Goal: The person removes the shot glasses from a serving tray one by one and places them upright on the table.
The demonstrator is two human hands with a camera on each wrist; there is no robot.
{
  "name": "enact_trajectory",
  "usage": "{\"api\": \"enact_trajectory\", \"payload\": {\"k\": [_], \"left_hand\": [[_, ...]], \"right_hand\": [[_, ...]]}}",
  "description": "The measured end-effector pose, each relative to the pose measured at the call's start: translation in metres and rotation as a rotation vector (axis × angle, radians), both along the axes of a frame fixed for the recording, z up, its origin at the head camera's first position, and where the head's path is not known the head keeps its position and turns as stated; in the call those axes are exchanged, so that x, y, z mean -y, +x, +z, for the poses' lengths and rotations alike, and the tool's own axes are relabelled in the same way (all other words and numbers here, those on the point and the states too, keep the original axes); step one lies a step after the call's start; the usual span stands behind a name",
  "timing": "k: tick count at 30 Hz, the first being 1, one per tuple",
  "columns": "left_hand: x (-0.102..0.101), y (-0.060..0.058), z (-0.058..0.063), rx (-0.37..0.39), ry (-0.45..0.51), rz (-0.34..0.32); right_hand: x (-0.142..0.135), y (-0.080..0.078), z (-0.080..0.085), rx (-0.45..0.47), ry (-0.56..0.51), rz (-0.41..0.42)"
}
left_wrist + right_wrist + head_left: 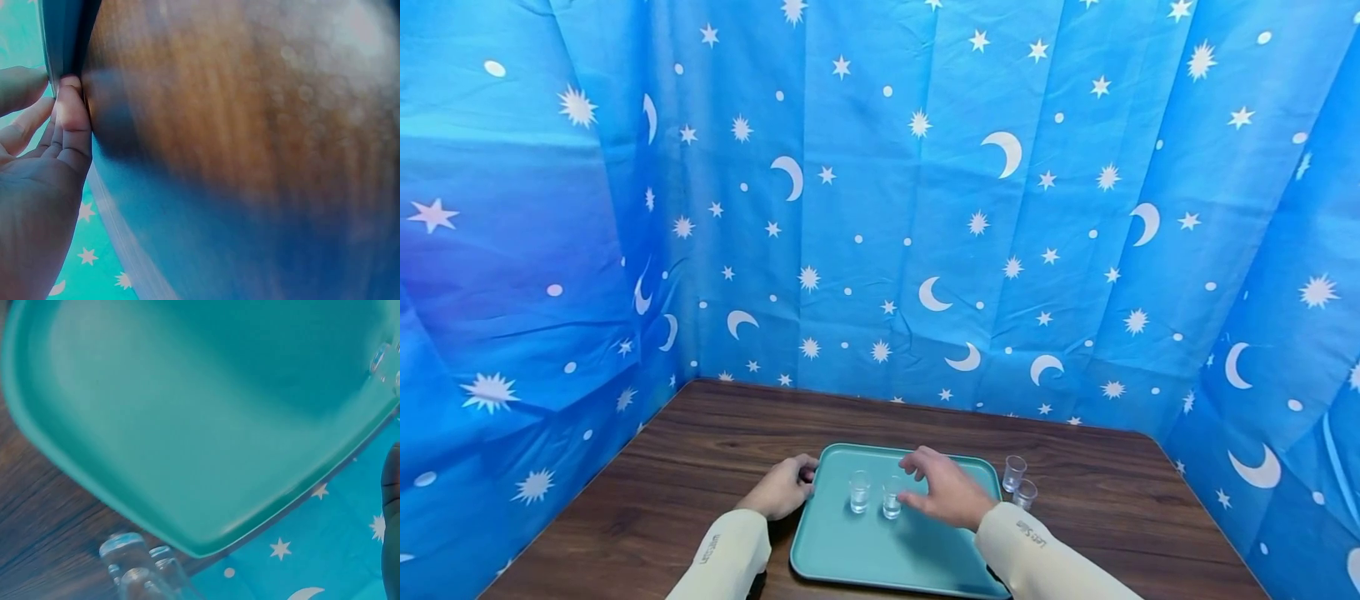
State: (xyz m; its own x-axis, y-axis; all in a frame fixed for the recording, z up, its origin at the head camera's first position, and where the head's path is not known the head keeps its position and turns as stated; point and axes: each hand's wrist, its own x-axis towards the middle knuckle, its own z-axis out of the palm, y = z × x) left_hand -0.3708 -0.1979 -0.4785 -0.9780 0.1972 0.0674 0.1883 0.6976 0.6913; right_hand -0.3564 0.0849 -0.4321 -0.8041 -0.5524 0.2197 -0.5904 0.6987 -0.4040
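A teal tray [880, 554] lies on the table. My left hand [781, 487] pinches the tray's left rim; in the left wrist view, the thumb and fingers [74, 112] meet at that edge. Two small clear shot glasses stand upright on the tray: a left glass [859, 492] and a right glass [891, 498]. Over the tray, my right hand [951, 490] has its thumb and fingers spread apart, thumb tip close beside the right glass. Whether the thumb touches it I cannot tell. In the right wrist view, only a sliver of the hand [392, 519] shows at the edge.
Two more clear shot glasses, a rear one [1014, 472] and a front one [1024, 494], stand on the table just right of the tray. The brown wood-grain table [715, 433] is bordered by a blue curtain [880, 208] with white stars and moons.
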Motion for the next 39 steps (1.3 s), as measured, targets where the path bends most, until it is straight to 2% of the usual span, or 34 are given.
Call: {"api": "enact_trajectory", "payload": {"k": [8, 16, 25, 39], "left_hand": [[0.0, 0.001, 0.001, 0.009, 0.002, 0.011], [0.0, 0.0, 0.0, 0.01, -0.006, 0.016], [0.0, 0.0, 0.0, 0.001, -0.005, 0.011], [-0.002, 0.004, 0.004, 0.003, 0.019, 0.003]], "right_hand": [[0.01, 0.003, -0.007, -0.001, 0.04, 0.035], [0.009, 0.002, -0.009, 0.0, 0.022, 0.035], [-0.005, 0.002, -0.01, -0.002, 0.006, -0.003], [-0.036, 0.006, -0.001, -0.064, 0.025, 0.006]]}}
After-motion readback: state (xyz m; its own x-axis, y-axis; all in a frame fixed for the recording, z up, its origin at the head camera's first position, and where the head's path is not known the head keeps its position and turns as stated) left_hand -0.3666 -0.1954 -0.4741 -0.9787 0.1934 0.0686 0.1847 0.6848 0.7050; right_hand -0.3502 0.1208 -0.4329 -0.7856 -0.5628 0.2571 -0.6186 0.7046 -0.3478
